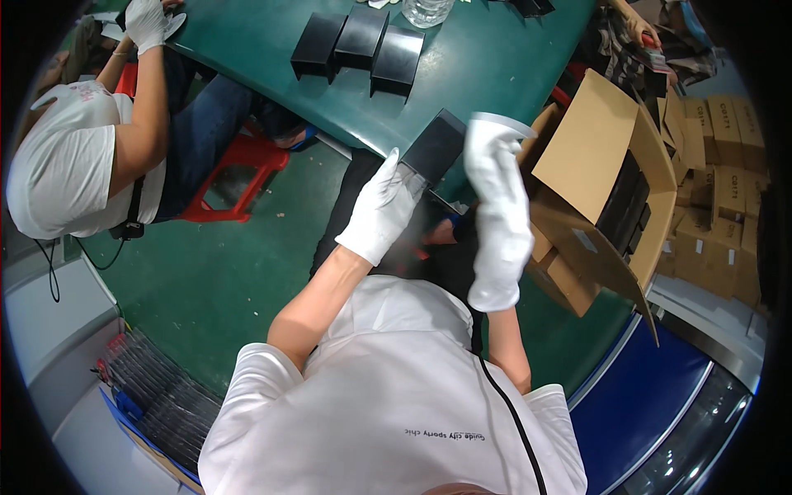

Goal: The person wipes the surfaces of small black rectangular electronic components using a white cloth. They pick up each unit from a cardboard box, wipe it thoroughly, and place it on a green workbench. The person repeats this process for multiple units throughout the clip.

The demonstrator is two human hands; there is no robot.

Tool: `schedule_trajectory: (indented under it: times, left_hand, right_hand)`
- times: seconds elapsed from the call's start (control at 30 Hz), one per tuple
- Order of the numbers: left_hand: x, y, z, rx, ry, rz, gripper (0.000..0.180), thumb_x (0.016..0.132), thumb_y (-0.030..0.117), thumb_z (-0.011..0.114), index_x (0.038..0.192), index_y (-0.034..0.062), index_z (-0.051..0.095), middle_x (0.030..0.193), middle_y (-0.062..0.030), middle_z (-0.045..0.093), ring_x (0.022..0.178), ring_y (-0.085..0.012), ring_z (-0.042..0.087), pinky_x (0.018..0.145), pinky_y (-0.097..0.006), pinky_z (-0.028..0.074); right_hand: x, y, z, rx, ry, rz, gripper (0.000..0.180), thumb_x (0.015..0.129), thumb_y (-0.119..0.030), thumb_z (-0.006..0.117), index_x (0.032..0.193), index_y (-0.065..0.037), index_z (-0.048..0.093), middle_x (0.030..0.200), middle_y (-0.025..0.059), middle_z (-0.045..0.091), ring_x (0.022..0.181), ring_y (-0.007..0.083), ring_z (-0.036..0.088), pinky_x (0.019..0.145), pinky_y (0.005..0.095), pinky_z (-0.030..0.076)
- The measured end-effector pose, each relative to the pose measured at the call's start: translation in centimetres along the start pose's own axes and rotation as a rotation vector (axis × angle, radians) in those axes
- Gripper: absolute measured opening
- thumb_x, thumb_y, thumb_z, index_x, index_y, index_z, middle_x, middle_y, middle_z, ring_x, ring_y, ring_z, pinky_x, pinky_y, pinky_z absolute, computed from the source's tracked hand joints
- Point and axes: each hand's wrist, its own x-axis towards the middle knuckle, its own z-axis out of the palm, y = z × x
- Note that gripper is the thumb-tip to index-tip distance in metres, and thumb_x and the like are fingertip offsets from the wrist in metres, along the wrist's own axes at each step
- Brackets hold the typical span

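Observation:
A flat black box (437, 144) is held upright at the near edge of the green table (487, 66). My left hand (381, 210), in a white glove, grips its lower left side. Also gloved in white, my right hand (497, 198) is raised beside the box's right edge, fingers together and pointing up; whether it touches the box is unclear. Three more black boxes (359, 41) stand in a row farther back on the table.
An open cardboard carton (610, 165) holding black boxes stands at my right, with stacked small cartons (726, 206) behind it. A seated person (91, 140) in a white shirt works at the left on a red stool (239, 177). Dark trays (161, 392) lie at lower left.

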Motion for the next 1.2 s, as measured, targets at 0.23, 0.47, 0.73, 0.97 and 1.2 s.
schedule_trajectory:
  times: [0.23, 0.47, 0.73, 0.97, 1.2]
  left_hand:
    - [0.3, -0.6, -2.5, -0.189, -0.361, 0.017, 0.042, 0.104, 0.026, 0.043, 0.141, 0.0051, 0.047, 0.135, -0.0121, 0.058, 0.121, -0.0257, 0.057, 0.103, -0.040, 0.047]
    - [4.8, -1.0, -0.3, 0.550, -0.292, 0.227, 0.041, 0.107, 0.028, 0.041, 0.132, -0.0018, 0.052, 0.137, -0.0160, 0.056, 0.131, -0.0258, 0.050, 0.115, -0.038, 0.034]
    - [11.0, 3.9, 3.5, 0.037, -0.081, 0.318, 0.050, 0.098, 0.036, 0.061, 0.131, 0.0002, 0.051, 0.133, -0.0102, 0.057, 0.129, -0.0244, 0.050, 0.112, -0.036, 0.035]
    - [13.1, 11.2, 0.2, 0.192, -0.047, 0.400, 0.042, 0.100, 0.036, 0.057, 0.118, -0.0011, 0.057, 0.117, -0.0097, 0.059, 0.111, -0.0231, 0.053, 0.100, -0.034, 0.041]
    - [3.7, 7.0, 3.8, 0.870, 0.219, 0.655, 0.050, 0.107, 0.033, 0.035, 0.133, -0.0054, 0.055, 0.135, -0.0172, 0.058, 0.128, -0.0252, 0.054, 0.113, -0.036, 0.035]
  right_hand:
    - [1.5, 1.7, 4.6, -0.361, -0.207, -0.444, 0.040, 0.078, -0.008, 0.072, 0.118, -0.010, 0.071, 0.133, 0.0126, 0.060, 0.132, 0.0341, 0.049, 0.111, 0.0462, 0.040]
    - [-2.5, 2.7, 0.7, 0.281, -0.076, 0.151, 0.032, 0.098, -0.015, 0.050, 0.114, 0.007, 0.066, 0.132, 0.0203, 0.061, 0.126, 0.0287, 0.056, 0.104, 0.0367, 0.045]
    - [-4.0, 2.2, 0.5, 0.414, 0.133, 0.304, 0.051, 0.104, -0.038, 0.043, 0.123, 0.004, 0.064, 0.137, 0.0188, 0.058, 0.125, 0.0273, 0.056, 0.107, 0.0362, 0.040]
    - [-5.6, 5.3, 1.3, 0.332, 0.118, 0.272, 0.041, 0.104, -0.031, 0.046, 0.123, 0.001, 0.062, 0.126, 0.0202, 0.064, 0.110, 0.0320, 0.064, 0.095, 0.0369, 0.048]
    - [-6.6, 9.3, 0.6, 0.538, 0.148, 0.533, 0.039, 0.104, -0.021, 0.042, 0.136, 0.000, 0.051, 0.119, 0.0212, 0.065, 0.105, 0.0323, 0.066, 0.085, 0.0379, 0.054]
